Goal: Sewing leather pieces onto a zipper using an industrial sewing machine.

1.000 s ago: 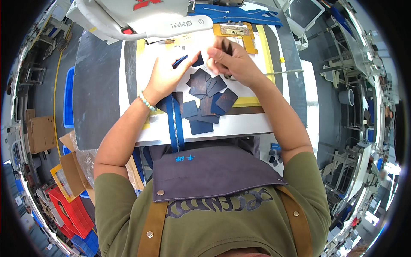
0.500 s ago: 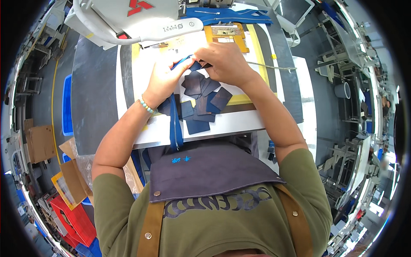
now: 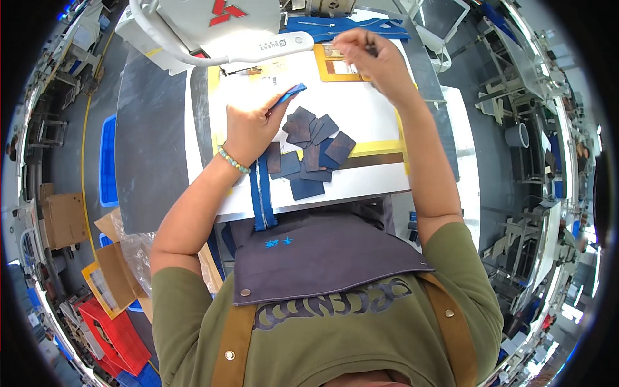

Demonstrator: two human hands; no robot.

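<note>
My left hand (image 3: 250, 126) is closed on a blue zipper, one end of which sticks out beyond the thumb. The rest of the zipper (image 3: 261, 197) runs down below the wrist and hangs over the table's front edge. My right hand (image 3: 382, 69) is raised at the far right of the work surface, beside a yellow frame (image 3: 329, 78). Its fingers are curled and slightly blurred, with a small dark thing between them that I cannot make out. Several dark blue and brownish square patches (image 3: 322, 155) lie in a loose, overlapping pile right of my left hand.
A white machine head (image 3: 213, 39) with a curved arm overhangs the table's far left. More blue zippers (image 3: 361, 27) lie along the far side. Yellow strips (image 3: 374, 148) border the white work surface. A blue bin (image 3: 108, 161) and cardboard boxes (image 3: 64, 219) stand at the left.
My right hand has parted from my left and moved up and to the right, toward the yellow frame. My left hand still grips the zipper. The whole view has shifted slightly.
</note>
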